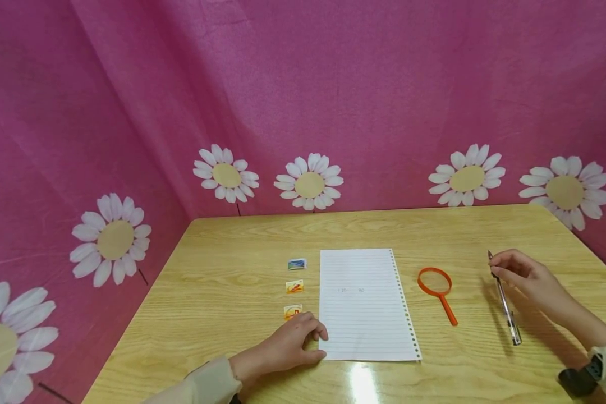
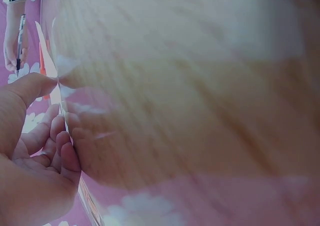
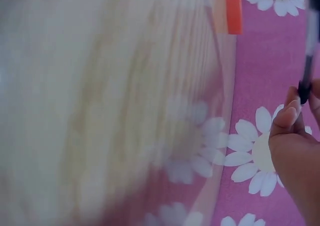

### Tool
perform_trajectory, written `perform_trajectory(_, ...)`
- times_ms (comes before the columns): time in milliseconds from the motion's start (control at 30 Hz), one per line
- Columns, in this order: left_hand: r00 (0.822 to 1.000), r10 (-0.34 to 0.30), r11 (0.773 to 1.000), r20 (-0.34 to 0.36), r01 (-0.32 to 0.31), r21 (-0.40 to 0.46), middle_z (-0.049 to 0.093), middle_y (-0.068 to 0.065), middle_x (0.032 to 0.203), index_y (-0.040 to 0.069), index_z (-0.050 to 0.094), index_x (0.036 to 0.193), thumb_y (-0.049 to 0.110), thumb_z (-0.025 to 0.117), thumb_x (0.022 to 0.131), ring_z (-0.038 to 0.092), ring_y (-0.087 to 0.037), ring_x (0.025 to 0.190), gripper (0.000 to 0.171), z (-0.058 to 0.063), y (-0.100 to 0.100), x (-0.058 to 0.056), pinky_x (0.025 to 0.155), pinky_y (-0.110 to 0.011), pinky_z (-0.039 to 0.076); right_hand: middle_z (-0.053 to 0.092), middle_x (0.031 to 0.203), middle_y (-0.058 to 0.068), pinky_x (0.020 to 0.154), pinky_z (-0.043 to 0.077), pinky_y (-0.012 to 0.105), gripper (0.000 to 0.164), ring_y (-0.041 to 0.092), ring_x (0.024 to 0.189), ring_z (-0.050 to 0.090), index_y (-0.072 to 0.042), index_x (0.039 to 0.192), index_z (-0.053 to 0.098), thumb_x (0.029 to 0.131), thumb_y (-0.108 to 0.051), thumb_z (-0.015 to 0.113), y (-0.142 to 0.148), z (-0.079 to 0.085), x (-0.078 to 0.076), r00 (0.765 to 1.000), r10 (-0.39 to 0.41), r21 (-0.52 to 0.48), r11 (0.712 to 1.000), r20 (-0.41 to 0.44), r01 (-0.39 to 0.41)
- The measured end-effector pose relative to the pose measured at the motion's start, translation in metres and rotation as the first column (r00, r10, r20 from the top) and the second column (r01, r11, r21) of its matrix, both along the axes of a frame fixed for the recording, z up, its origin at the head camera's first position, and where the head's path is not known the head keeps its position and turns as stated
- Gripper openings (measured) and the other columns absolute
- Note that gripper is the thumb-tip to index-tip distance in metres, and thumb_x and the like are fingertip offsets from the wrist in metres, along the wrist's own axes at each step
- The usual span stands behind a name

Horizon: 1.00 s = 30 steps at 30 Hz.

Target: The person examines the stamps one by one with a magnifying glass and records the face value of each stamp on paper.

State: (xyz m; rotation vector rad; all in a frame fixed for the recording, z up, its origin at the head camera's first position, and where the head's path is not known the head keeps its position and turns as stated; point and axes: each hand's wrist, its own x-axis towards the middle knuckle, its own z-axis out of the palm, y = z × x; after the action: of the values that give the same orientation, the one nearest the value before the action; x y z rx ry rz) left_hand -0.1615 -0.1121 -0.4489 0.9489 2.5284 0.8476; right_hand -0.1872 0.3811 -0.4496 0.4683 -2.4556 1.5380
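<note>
My left hand point(image 1: 297, 339) rests on the table at the lower left edge of a lined, hole-punched paper sheet point(image 1: 366, 325). Its fingers are loosely bent, with thumb and fingertips right at the paper's edge. Faint pencil-grey figures stand midway up the sheet. Off to the right, my right hand point(image 1: 532, 283) pinches a clear-barrelled pen point(image 1: 505, 303) near its dark tip, which points away from me; the barrel slants back above the table. Between sheet and pen lies an orange magnifying glass point(image 1: 448, 308), handle towards me.
Left of the sheet, three small stamp-like pictures form a column: a blue one point(image 1: 297, 264), a yellow-and-red one point(image 1: 294, 287) and a yellow one point(image 1: 292, 311) partly behind my left hand. A pink curtain point(image 1: 384, 84) with white daisies hangs behind the wooden table point(image 1: 222, 280).
</note>
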Motion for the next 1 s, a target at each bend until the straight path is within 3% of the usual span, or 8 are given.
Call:
perform_trajectory(233, 1.0, -0.001, 1.0, 0.004, 0.001, -0.003, 0.05, 0.008, 0.091, 0.016, 0.063, 0.101, 0.022, 0.072, 0.088, 0.044, 0.0, 0.087, 0.017, -0.003, 0.0, -0.001, 0.082, -0.016, 0.04, 0.057, 0.086, -0.013, 0.056, 0.038, 0.022, 0.016, 0.003, 0.069, 0.048, -0.007, 0.102, 0.059, 0.095, 0.006, 0.054, -0.003, -0.004, -0.014, 0.996, 0.048, 0.191, 0.981, -0.075, -0.033)
perform_trajectory(433, 1.0, 0.008, 1.0, 0.019, -0.007, -0.016, 0.05, 0.01, 0.091, 0.017, 0.063, 0.101, 0.022, 0.072, 0.088, 0.044, 0.001, 0.088, 0.017, -0.002, 0.0, -0.002, 0.083, -0.016, 0.04, 0.055, 0.078, -0.004, 0.052, 0.034, 0.023, 0.013, 0.003, 0.064, 0.043, -0.007, 0.096, 0.059, 0.092, 0.005, 0.06, -0.011, -0.004, -0.022, 0.988, 0.077, 0.353, 0.935, -0.132, -0.026)
perform_trajectory(700, 1.0, -0.007, 1.0, 0.006, 0.007, -0.009, 0.05, 0.009, 0.091, 0.016, 0.063, 0.101, 0.022, 0.072, 0.088, 0.043, 0.001, 0.087, 0.017, -0.002, 0.0, -0.002, 0.082, -0.016, 0.04, 0.047, 0.071, -0.012, 0.053, 0.029, 0.021, 0.016, -0.005, 0.063, 0.034, -0.015, 0.093, 0.059, 0.09, 0.0, 0.064, -0.018, -0.005, -0.034, 0.979, 0.128, 0.486, 0.873, -0.16, -0.035)
perform_trajectory(1000, 1.0, -0.001, 0.999, -0.012, 0.0, -0.04, 0.049, 0.011, 0.091, 0.017, 0.063, 0.101, 0.023, 0.072, 0.088, 0.043, 0.002, 0.088, 0.017, -0.003, 0.0, -0.002, 0.084, -0.015, 0.041, 0.043, 0.071, -0.017, 0.055, 0.027, 0.017, 0.022, -0.009, 0.064, 0.029, -0.017, 0.091, 0.055, 0.086, 0.0, 0.069, -0.022, -0.015, -0.044, 0.931, 0.247, 0.593, 0.804, -0.267, -0.043)
